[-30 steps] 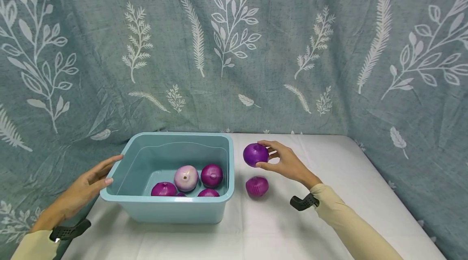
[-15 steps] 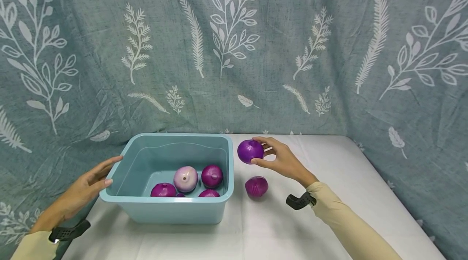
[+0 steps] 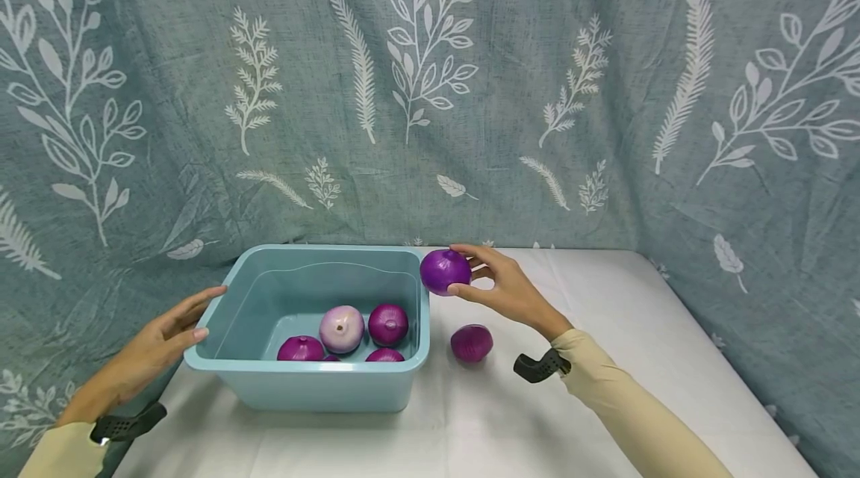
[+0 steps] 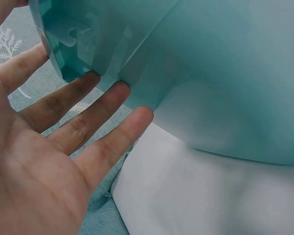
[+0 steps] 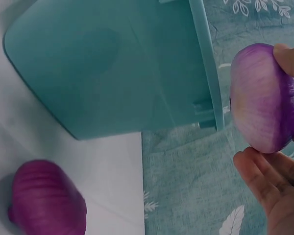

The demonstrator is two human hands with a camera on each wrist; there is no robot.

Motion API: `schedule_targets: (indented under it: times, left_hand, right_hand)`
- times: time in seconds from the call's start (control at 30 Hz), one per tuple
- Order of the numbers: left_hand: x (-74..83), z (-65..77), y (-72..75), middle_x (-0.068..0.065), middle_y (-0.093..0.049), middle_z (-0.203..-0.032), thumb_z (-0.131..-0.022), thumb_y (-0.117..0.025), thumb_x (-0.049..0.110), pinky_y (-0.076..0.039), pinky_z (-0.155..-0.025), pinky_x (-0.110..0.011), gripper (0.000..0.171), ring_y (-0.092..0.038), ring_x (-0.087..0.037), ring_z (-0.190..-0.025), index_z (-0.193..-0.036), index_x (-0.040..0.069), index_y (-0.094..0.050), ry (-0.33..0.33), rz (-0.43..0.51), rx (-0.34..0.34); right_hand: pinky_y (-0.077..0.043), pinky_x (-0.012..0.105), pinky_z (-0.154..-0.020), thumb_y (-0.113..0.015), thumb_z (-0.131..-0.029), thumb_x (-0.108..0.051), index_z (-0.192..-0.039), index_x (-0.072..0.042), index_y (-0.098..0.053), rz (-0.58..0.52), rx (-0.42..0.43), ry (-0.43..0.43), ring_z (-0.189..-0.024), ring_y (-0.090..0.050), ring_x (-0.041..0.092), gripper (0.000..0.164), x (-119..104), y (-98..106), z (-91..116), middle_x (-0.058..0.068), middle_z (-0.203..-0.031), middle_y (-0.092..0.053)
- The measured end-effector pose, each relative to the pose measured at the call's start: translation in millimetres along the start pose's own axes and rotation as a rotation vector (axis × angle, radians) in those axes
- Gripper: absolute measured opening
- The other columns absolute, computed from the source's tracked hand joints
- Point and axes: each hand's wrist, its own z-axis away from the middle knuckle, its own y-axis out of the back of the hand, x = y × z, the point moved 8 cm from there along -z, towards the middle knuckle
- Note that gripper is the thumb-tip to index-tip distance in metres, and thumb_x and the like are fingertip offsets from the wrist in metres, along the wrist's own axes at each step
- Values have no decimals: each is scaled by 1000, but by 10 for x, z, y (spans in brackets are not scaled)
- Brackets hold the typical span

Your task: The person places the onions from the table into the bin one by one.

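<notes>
A purple onion point(image 3: 445, 272) is pinched between the thumb and fingers of my right hand point(image 3: 500, 285), held up beside the right rim of the blue tub point(image 3: 309, 388). In the right wrist view this onion point(image 5: 259, 98) shows a paler, whitish-purple side. My left hand point(image 3: 161, 336) is at the tub's left rim, its fingers extended along the outer wall; the left wrist view shows the fingertips point(image 4: 139, 120) at that wall. Inside the tub lie several onions, among them a pale one point(image 3: 342, 328) and a dark purple one point(image 3: 388, 324). The front wall partly hides others.
Another purple onion point(image 3: 472, 343) lies on the white tablecloth point(image 3: 605, 388), right of the tub and below my right hand. A grey-green leaf-patterned curtain point(image 3: 430, 164) hangs behind and at both sides of the table.
My right hand has moved left and slightly up with the onion, from above the table to the tub's right rim. The left hand and the tub have stayed in place.
</notes>
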Motion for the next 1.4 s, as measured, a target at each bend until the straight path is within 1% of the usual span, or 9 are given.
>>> schedule_targets:
  times: [0.07, 0.23, 0.33, 0.53, 0.73, 0.83, 1.07, 1.2, 1.4]
  left_hand:
    - [-1, -1, 0, -8, -9, -171, -113, -42, 14, -41, -103, -63, 62, -27, 14, -131, -167, 26, -16, -2, -1, -1]
    - [3, -4, 4, -6, -10, -171, -112, -43, 13, -46, -97, -29, 62, -28, 16, -131, -167, 24, -17, -13, 20, -2]
    - [2, -8, 3, -5, -11, -171, -112, -43, 12, -45, -93, -20, 62, -29, 17, -130, -167, 23, -17, -20, 41, -5]
    - [-6, -8, 1, -6, -10, -171, -112, -43, 12, -46, -95, -23, 62, -29, 16, -131, -167, 24, -17, -14, 31, -3]
    - [6, -6, 0, -9, -8, -171, -112, -43, 14, -40, -104, -57, 62, -25, 8, -136, -167, 26, -17, 1, -9, 8]
    - [3, -5, 4, -8, -8, -172, -112, -43, 14, -36, -104, -64, 62, -24, 8, -137, -167, 26, -16, 3, -16, 11]
    - [-10, -5, 2, -6, -10, -171, -112, -44, 13, -44, -98, -28, 63, -27, 15, -132, -167, 25, -17, -4, 6, 9]
    - [-15, -4, -3, -5, -9, -171, -112, -44, 13, -44, -97, -27, 63, -27, 15, -132, -167, 25, -17, -1, 11, 6]
    - [-7, -3, 6, -7, -9, -171, -112, -44, 14, -43, -96, -23, 63, -26, 11, -134, -167, 26, -17, 7, 11, 14]
  right_hand:
    - [-54, 45, -96, -85, -88, -20, -146, -21, -57, -17, -8, 7, -111, -63, 19, 64, -11, -22, -19, 2, -130, -64]
    - [-54, 38, -95, -85, -88, -26, -145, -22, -58, -16, -32, 29, -110, -64, 18, 63, -72, -98, -51, -3, -129, -63]
    - [-54, 34, -95, -86, -88, -27, -146, -16, -57, -18, -50, 46, -111, -64, 22, 66, -101, -159, -70, -4, -132, -63]
    - [-54, 32, -95, -86, -87, -24, -147, -13, -56, -41, -79, 67, -113, -63, 23, 68, -146, -277, -109, -5, -137, -62]
    - [-53, 31, -97, -85, -87, -18, -149, -12, -54, -56, -111, 107, -114, -64, 26, 70, -230, -350, -139, 0, -142, -61]
    - [-53, 32, -98, -84, -87, -14, -150, -6, -53, -68, -128, 118, -114, -65, 25, 71, -246, -383, -134, 4, -143, -60]
    - [-53, 36, -98, -82, -90, -14, -147, -2, -54, -72, -136, 123, -111, -66, 31, 65, -170, -402, -73, 12, -140, -61]
    - [-55, 36, -95, -82, -91, -24, -144, -10, -59, 10, -120, 111, -110, -67, 26, 60, -73, -344, -1, 2, -135, -64]
    - [-54, 37, -94, -82, -88, -39, -141, -22, -61, 134, -131, 11, -111, -63, 14, 59, 242, -233, 180, -7, -133, -62]
